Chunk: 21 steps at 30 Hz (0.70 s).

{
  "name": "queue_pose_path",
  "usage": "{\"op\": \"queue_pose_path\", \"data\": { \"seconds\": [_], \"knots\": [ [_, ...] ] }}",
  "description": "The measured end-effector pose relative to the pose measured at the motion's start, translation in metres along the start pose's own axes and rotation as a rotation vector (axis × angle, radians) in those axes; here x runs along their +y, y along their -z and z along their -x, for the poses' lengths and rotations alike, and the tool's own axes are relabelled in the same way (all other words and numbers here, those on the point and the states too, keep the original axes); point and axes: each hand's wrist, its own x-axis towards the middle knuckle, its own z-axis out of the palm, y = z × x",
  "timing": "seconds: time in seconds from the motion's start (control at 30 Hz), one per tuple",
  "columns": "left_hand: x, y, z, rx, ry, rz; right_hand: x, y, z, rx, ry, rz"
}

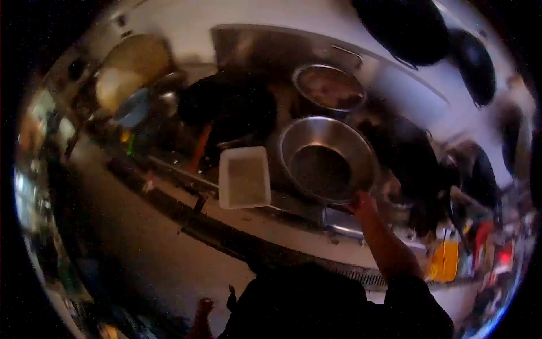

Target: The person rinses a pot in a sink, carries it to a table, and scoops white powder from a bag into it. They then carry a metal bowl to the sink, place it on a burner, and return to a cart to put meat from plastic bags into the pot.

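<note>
With my right arm stretched forward, my right hand (pixel 361 202) grips the near rim of a wide stainless-steel basin (pixel 359 148). The basin's bottom looks dark, and I cannot make out whether anything lies in it. Left of the basin is a white rectangular tub (pixel 224 179), its inside dim and greyish. Behind the basin sits a second round metal bowl (pixel 299 85) with something brownish in it. Low at the bottom edge, my left hand (pixel 204 308) hangs near my body, away from the vessels; its fingers are too dark to read.
Dark woks or pans (pixel 226 107) sit on the cooking counter, and more pans (pixel 403 25) hang at upper right. A blue bowl (pixel 132 108) stands at the left. A floor grate (pixel 361 277) runs below the counter. A yellow object (pixel 443 261) is at the right.
</note>
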Motion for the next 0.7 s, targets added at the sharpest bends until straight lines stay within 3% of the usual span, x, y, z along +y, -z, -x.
{"op": "queue_pose_path", "data": {
  "seconds": [0.1,0.17,0.2,0.27,0.3,0.4,0.5,0.6,0.63,0.67,0.7],
  "knots": [
    [-0.021,0.114,-0.093,-0.001,-0.055,-0.197,0.011,0.044,0.033,0.097,-0.057,-0.133],
    [-0.019,0.167,-0.147,0.007,-0.095,-0.271,0.024,0.096,0.045,-0.085,0.436,0.518],
    [-0.015,0.18,-0.171,0.009,-0.116,-0.295,0.022,0.111,0.062,-0.024,0.435,0.502],
    [0.008,0.197,-0.218,-0.021,-0.188,-0.341,0.0,0.125,0.113,0.173,0.545,1.415],
    [0.028,0.202,-0.234,-0.041,-0.238,-0.376,-0.011,0.127,0.141,0.234,0.515,1.4],
    [0.109,0.171,-0.264,-0.13,-0.479,-0.493,-0.038,0.137,0.216,0.231,0.129,-0.346],
    [0.229,0.119,-0.246,-0.209,-0.781,-0.594,-0.043,0.223,0.266,0.309,0.282,-0.29],
    [0.371,0.076,-0.157,-0.188,-1.079,-0.669,-0.075,0.307,0.336,0.369,0.325,-0.502],
    [0.421,0.075,-0.116,-0.184,-1.109,-0.7,-0.082,0.338,0.358,0.377,0.358,-0.524],
    [0.486,0.086,-0.051,-0.321,-0.953,-0.386,-0.084,0.377,0.375,0.4,0.378,-0.554],
    [0.492,0.083,-0.062,-0.477,-0.788,-0.048,-0.052,0.356,0.375,0.438,0.384,-0.547]
  ]
}}
